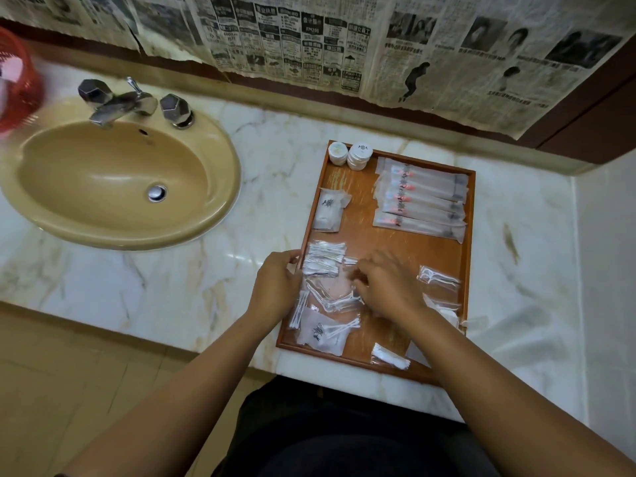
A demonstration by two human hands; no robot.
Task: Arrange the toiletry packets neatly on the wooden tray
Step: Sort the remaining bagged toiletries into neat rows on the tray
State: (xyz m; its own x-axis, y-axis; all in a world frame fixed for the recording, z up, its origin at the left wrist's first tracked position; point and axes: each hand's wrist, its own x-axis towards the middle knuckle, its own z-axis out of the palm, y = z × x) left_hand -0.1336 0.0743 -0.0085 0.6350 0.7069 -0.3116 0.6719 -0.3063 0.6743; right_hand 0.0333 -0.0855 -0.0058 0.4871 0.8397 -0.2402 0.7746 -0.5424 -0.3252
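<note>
The wooden tray [470, 235] sits by the worktop's [213, 270] front edge, to the right of the sink [120, 180]. The left hand [275, 287] curls at the tray's left rim. The right hand [389, 287] bends its fingers down onto the clear packets [330, 299] near that rim. Blur hides whether either hand grips anything. Long packets [421, 197] fill the far right corner. Bare wood shows in the tray's middle.

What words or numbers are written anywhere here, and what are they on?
"RM200": on the newspaper hung on the wall, in a dark advert box.
The rest of the newspaper print: Chinese characters, too small and blurred to read.
White packets: only a dark emblem, with no words I can read.
Round lids: only an emblem, with no words I can read.
</note>
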